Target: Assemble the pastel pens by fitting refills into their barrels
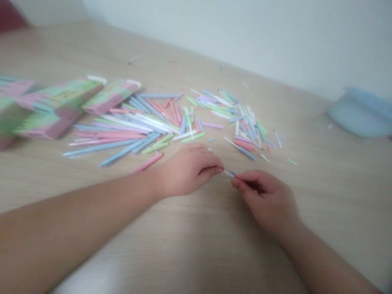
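Between my two hands, just above the table, is a thin pale stick [228, 173], whitish with some blue. My left hand [191, 169] is closed, thumb and fingers pinching the stick's left end. At its other end, my right hand [269, 200] pinches with thumb and forefinger. The fingertips hide both ends, and blur keeps me from telling the stick's exact kind. Behind my left hand lies a pile of slim pastel sticks [122, 134] in pink, blue, green and white. A looser scatter of shorter pastel pieces [245, 126] lies beyond my right hand.
Several pink and green boxes [58, 98] lie at the left, blurred. A light blue pouch-like object [361, 112] rests at the far right near the white wall [245, 36]. Small bits are strewn over the wooden table [171, 241]. Something dark red [10, 16] shows top left.
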Motion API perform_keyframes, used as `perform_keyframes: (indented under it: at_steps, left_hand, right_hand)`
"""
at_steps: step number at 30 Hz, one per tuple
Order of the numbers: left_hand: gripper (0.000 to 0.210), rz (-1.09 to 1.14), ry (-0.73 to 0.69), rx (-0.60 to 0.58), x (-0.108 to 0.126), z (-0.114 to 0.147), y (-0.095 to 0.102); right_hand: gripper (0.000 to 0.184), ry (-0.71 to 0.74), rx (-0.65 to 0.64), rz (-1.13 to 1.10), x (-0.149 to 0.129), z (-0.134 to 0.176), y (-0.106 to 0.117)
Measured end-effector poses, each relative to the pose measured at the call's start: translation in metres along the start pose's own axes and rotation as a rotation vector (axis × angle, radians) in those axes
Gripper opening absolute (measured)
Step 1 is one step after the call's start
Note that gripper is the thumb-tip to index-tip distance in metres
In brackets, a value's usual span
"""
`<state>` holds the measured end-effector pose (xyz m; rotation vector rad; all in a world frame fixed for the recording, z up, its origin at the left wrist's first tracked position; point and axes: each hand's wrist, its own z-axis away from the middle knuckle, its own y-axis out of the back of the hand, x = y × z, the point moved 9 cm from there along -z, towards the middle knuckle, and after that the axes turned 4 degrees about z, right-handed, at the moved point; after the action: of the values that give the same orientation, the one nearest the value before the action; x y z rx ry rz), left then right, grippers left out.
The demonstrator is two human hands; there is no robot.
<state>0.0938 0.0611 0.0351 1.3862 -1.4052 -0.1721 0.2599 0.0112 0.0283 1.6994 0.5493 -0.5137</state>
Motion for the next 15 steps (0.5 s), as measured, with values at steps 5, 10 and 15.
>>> perform_keyframes:
  at_steps: [5, 10, 15]
  left_hand:
    - [0.024, 0.008, -0.033, -0.009, 0.004, 0.0, -0.001]
    - [0.022, 0.005, -0.084, -0.018, 0.009, 0.0, -0.001]
    - [0.022, 0.001, -0.084, -0.041, 0.009, 0.0, -0.003]
  right_hand:
    - [0.008, 0.028, -0.026, -0.044, -0.002, 0.0, -0.006]
    - [0.018, -0.01, -0.092, -0.252, 0.002, -0.002, -0.018]
    - [0.009, 0.065, -0.153, -0.222, -0.008, -0.002, -0.019]
